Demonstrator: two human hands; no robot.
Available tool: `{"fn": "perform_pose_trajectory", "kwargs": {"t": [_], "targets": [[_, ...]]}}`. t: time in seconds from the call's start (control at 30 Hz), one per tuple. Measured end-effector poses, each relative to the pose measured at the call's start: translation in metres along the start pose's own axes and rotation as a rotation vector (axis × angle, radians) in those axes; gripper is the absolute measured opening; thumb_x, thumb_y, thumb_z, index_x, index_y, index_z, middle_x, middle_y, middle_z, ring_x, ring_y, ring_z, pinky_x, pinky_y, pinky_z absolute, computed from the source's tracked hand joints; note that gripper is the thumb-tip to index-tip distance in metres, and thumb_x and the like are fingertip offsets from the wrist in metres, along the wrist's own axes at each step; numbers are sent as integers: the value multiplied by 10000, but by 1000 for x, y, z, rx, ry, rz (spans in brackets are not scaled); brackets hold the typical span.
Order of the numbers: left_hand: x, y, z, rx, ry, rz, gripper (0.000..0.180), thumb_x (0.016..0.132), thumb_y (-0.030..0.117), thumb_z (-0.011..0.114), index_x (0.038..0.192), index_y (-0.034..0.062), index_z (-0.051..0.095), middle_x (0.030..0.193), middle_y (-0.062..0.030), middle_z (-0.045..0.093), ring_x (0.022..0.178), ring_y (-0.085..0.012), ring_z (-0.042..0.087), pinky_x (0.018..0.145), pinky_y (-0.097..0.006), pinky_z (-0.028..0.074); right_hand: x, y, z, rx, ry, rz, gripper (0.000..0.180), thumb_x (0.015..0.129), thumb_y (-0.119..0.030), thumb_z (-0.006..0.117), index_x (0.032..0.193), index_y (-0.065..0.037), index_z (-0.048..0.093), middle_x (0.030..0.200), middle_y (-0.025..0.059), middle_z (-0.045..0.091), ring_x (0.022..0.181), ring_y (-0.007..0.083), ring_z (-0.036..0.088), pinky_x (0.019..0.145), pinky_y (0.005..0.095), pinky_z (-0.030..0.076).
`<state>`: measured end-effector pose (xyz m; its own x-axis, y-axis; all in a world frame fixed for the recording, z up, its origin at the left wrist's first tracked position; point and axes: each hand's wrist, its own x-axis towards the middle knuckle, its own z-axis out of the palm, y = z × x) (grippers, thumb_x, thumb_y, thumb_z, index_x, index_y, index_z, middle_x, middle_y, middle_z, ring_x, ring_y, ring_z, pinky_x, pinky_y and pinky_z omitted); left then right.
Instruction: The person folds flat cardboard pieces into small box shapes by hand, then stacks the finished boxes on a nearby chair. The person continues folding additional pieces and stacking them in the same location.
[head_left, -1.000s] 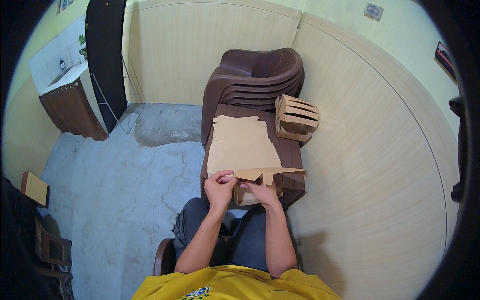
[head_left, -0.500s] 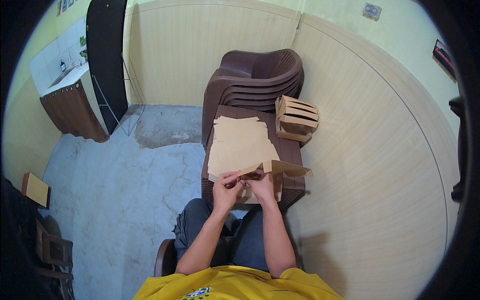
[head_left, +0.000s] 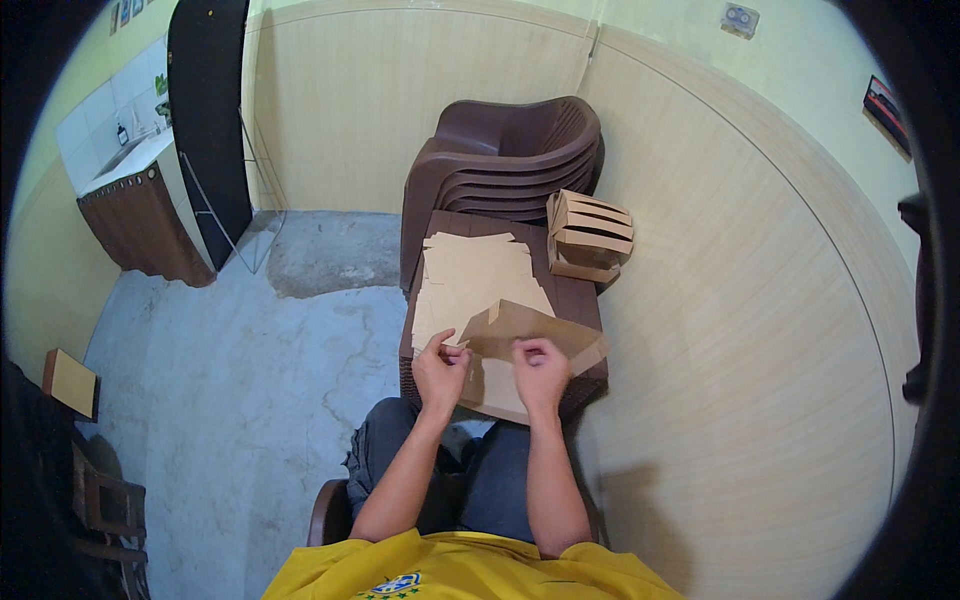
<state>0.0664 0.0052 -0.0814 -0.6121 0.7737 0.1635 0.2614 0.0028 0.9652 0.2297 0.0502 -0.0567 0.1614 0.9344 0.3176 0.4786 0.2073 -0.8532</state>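
Note:
A partly folded brown cardboard box [head_left: 535, 333] is tilted at the near end of the table, with a raised flap on its far side. My left hand [head_left: 441, 378] is at its left corner, thumb and fingers pinched on the cardboard edge. Over the inside of the box is my right hand [head_left: 542, 375], its fingers curled together; whether anything is between them is hidden. Just beyond the box lies a stack of flat cardboard blanks [head_left: 475, 272], their edges slightly uneven.
The brown table [head_left: 537, 240] carries the blanks and several folded cardboard boxes [head_left: 590, 237] at its far right. Stacked brown plastic chairs [head_left: 500, 165] stand behind it. A panelled wall [head_left: 740, 300] runs along the right. Far left is a sink counter [head_left: 130, 165] with a brown curtain.
My hands were close together at the flap's near edge and have moved apart. The cardboard flap has swung up and opened out, showing more of the box's inside.

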Motion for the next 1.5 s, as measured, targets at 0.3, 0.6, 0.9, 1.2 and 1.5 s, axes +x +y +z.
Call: {"fn": "perform_pose_trajectory", "kwargs": {"t": [0.3, 0.6, 0.9, 1.2, 1.5], "targets": [[10, 5, -4, 129, 11, 105, 477, 829, 26, 812, 1301, 61, 748, 943, -147, 761, 749, -255, 750, 731, -384, 600, 36, 43, -42, 73, 302, -148, 560, 932, -63, 770, 1430, -24, 517, 1318, 173, 624, 1162, 297, 634, 885, 404, 557], [21, -15, -9, 170, -192, 351, 642, 1025, 162, 690, 1636, 93, 503, 1090, -216, 720, 901, -372, 704, 852, -450, 570, 43, 37, -27, 118, -109, -74, 356, 991, -41, 722, 1344, -2, 728, 1266, 155, 769, 1012, 223, 760, 896, 343, 598], [29, -13, -27, -303, -351, -70, 502, 1036, 180, 757, 1511, 59, 651, 1084, -62, 777, 897, -119, 680, 766, -302, 549, 50, 28, -41, 320, -325, 113, 354, 947, 3, 762, 1294, -9, 692, 1171, 97, 724, 933, 121, 634, 883, 294, 564], [24, -11, -30, -521, -446, -146, 411, 930, 140, 873, 1283, -21, 736, 1021, -59, 788, 908, -123, 704, 821, -324, 567, 39, 13, -38, 229, -387, 22, 610, 827, 15, 878, 1386, 14, 635, 1301, 128, 751, 1232, 248, 708, 1035, 406, 566], [31, -2, -48, -245, -510, -110, 308, 863, -3, 840, 1158, -32, 754, 980, -53, 793, 848, -130, 710, 808, -318, 581, 41, 16, -43, 517, -490, 245, 685, 820, 15, 884, 1443, 17, 597, 1337, 140, 733, 1222, 259, 710, 1063, 417, 557]]}}
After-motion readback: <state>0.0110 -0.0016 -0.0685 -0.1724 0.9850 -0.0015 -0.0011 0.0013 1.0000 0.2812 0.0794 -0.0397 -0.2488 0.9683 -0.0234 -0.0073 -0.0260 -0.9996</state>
